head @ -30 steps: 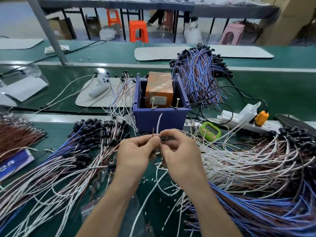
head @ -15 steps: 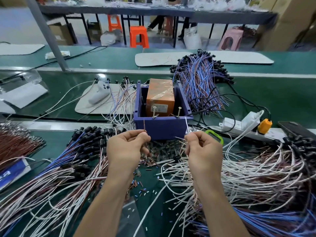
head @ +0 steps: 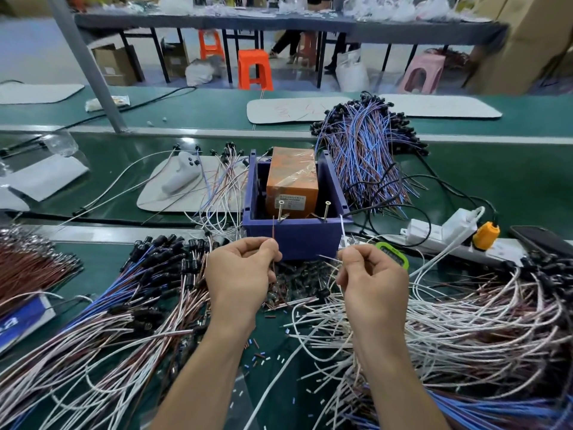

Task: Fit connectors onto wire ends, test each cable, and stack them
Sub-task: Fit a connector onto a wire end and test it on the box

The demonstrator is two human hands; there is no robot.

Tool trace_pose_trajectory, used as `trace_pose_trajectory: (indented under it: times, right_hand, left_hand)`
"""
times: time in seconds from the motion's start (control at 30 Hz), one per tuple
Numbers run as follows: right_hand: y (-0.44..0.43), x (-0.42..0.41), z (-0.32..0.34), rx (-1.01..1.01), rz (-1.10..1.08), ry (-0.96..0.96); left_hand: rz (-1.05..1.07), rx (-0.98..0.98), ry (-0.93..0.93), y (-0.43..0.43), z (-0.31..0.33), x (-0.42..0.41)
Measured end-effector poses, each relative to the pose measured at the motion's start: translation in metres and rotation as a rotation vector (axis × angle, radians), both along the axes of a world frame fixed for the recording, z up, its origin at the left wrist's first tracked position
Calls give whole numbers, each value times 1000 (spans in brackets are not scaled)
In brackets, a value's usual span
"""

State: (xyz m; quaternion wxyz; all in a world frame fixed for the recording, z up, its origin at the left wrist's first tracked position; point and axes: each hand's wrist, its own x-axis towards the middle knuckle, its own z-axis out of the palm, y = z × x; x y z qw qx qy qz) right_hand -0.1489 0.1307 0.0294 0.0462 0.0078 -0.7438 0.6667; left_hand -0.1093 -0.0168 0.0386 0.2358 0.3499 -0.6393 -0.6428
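Over the green bench (head: 511,181), left hand (head: 240,271) pinching brown wire (head: 273,226) and right hand (head: 373,280) pinching white wire (head: 343,226) have parted.

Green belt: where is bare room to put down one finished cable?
Bare green belt lies right of the blue wire bundle, behind the power strip. Around the left hand, holding a brown wire, and the right hand, holding a white wire, wire piles crowd the table.

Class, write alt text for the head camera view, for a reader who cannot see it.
Two bare hands work over a green bench: the left hand pinches a brown wire end upright, the right hand a white wire end, before a purple box. Heaps of loose wires lie on both sides.
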Motion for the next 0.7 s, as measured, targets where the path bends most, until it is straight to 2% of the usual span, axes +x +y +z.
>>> trace_pose_trajectory:
  times: [0.7]
  right_hand:
    - [0,-8,-1,-40,5,2]
  left_hand:
    - [-5,-24,22,1,-6,-5]
